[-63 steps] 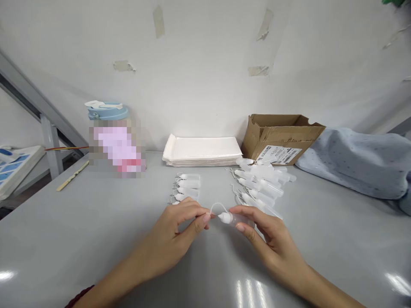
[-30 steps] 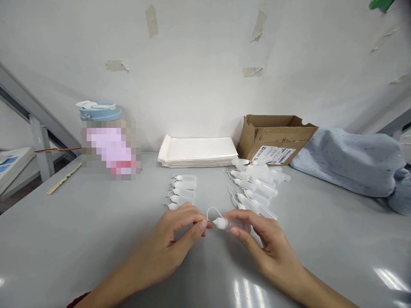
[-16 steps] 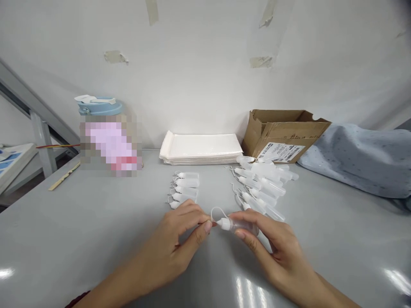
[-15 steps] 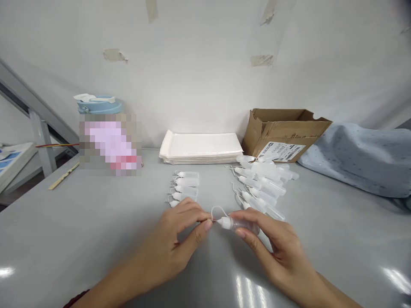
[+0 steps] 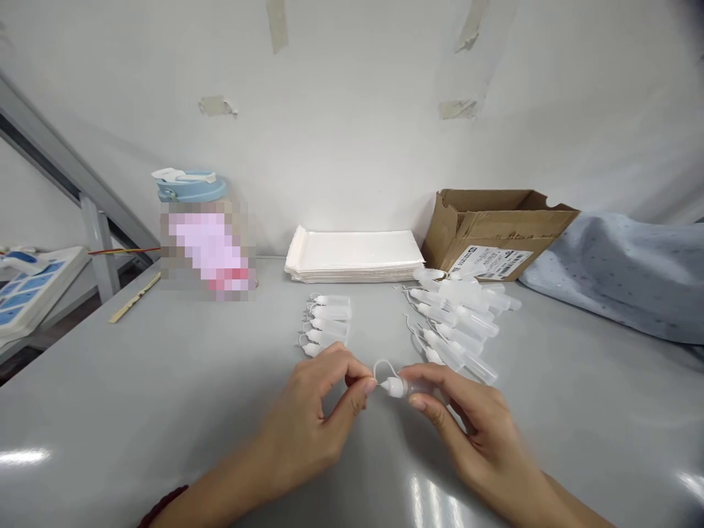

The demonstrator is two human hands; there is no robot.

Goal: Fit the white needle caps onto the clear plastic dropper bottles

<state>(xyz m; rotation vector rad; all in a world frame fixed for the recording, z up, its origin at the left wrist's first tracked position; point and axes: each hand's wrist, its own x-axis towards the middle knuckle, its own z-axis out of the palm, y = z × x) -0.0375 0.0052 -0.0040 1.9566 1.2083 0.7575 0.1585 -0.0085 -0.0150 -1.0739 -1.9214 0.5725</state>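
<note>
Between thumb and fingers my right hand point(image 5: 473, 422) holds a small clear bottle point(image 5: 397, 387) on its side, its white pointed nozzle facing left. A thin white strap loops up from the bottle's neck toward the nozzle tip. My left hand point(image 5: 327, 411) pinches the strap's end at the tip; the fingertips hide that end. Beyond my left hand, several similar bottles point(image 5: 333, 312) lie in a neat column, nozzles to the left. A loose pile of clear bottles point(image 5: 462, 315) with white caps and straps lies beyond my right hand.
A stack of white padded envelopes point(image 5: 360, 253) lies against the wall. Right of it are an open cardboard box point(image 5: 495, 227) and a light blue cloth point(image 5: 621, 271). At the left stand a blue-lidded container point(image 5: 192, 188), partly pixelated, and a notched wooden stick point(image 5: 135, 297).
The whole view has shifted, so things appear slightly farther right. Both hands stay at the nozzle end, with the left fingers still pinched there and the right still holding the bottle.
</note>
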